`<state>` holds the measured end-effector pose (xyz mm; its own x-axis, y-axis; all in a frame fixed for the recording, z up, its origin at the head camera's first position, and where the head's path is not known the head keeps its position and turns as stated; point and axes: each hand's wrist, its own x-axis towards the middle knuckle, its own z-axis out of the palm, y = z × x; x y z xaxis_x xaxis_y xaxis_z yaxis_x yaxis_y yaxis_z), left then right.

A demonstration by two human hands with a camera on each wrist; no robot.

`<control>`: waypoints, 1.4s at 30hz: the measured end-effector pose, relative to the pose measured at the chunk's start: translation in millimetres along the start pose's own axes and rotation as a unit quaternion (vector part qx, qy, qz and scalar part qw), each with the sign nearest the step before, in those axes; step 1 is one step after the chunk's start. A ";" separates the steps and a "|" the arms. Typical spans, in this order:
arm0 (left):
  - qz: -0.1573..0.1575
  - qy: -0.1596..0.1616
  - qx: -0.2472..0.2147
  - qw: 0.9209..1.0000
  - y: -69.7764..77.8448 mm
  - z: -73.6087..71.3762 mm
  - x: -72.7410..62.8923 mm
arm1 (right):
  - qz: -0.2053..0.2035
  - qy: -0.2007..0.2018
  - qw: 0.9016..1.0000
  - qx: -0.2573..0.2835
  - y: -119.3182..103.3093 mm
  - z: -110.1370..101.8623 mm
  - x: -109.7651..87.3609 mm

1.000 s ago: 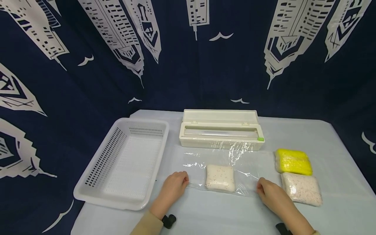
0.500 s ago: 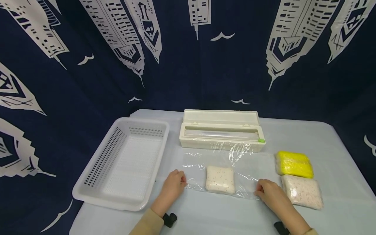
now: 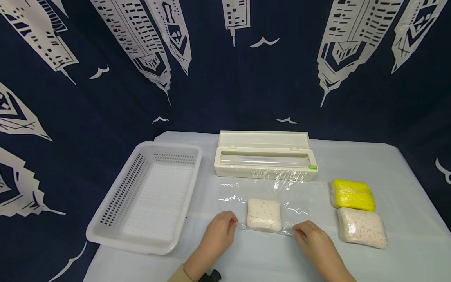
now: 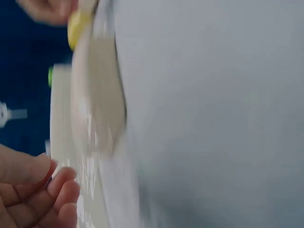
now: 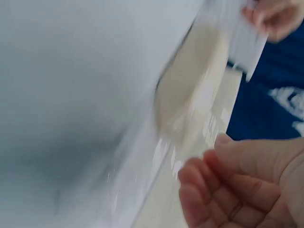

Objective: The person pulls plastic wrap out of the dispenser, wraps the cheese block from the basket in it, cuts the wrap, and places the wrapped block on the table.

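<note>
A cream, speckled rounded block (image 3: 264, 214) lies on a sheet of clear plastic wrap (image 3: 230, 192) drawn from the long cream dispenser (image 3: 260, 172). My left hand (image 3: 219, 233) is just left of the block, fingertips right at the wrap's near edge. In the left wrist view its thumb and loosely bent fingers (image 4: 66, 183) show no wrap between them. My right hand (image 3: 317, 244) is at the block's right, by the wrap's near right part. The right wrist view shows its fingers (image 5: 192, 190) loosely curled, with nothing visible in them. Both wrist views are blurred.
The dispenser's lid (image 3: 264, 138) stands raised at the back. A white perforated basket (image 3: 197, 168) occupies the table's left side. At right lie a yellow wrapped block (image 3: 353, 194) and a speckled wrapped block (image 3: 363, 228). A dark patterned curtain (image 3: 225, 86) hangs behind the table.
Both hands have moved inward from the wrap's near corners toward the block, the left going right and the right going left. The block, basket and dispenser stay put.
</note>
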<state>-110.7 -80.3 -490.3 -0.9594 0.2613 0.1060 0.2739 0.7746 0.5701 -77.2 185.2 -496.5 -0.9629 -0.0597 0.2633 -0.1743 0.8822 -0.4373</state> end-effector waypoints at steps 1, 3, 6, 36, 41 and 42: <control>0.000 -0.009 -0.009 1.000 5.8 3.9 -1.8 | 0.006 0.002 1.000 0.007 -6.6 3.7 -2.8; -0.007 -0.020 -0.025 0.999 14.4 12.9 -5.1 | 0.022 0.000 1.000 0.014 -16.3 11.9 -6.9; -0.024 -0.022 -0.039 0.999 21.4 25.3 -8.1 | 0.055 -0.007 0.998 0.023 -24.5 20.7 -9.9; -0.039 0.050 -0.082 0.995 25.9 36.9 12.3 | 0.115 0.014 0.992 0.054 -30.0 23.7 13.0; -0.018 0.089 -0.062 0.994 28.8 37.3 23.6 | 0.089 0.048 0.993 0.059 -27.3 27.0 25.4; -0.015 0.098 -0.060 0.993 29.5 37.5 26.3 | 0.082 0.056 0.993 0.059 -26.6 27.8 28.4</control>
<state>-125.3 -29.0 -501.2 -0.9647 0.1141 0.2372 0.2471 0.7033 0.6666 -105.7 147.1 -501.3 -0.9523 0.1394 0.2714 -0.0456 0.8145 -0.5784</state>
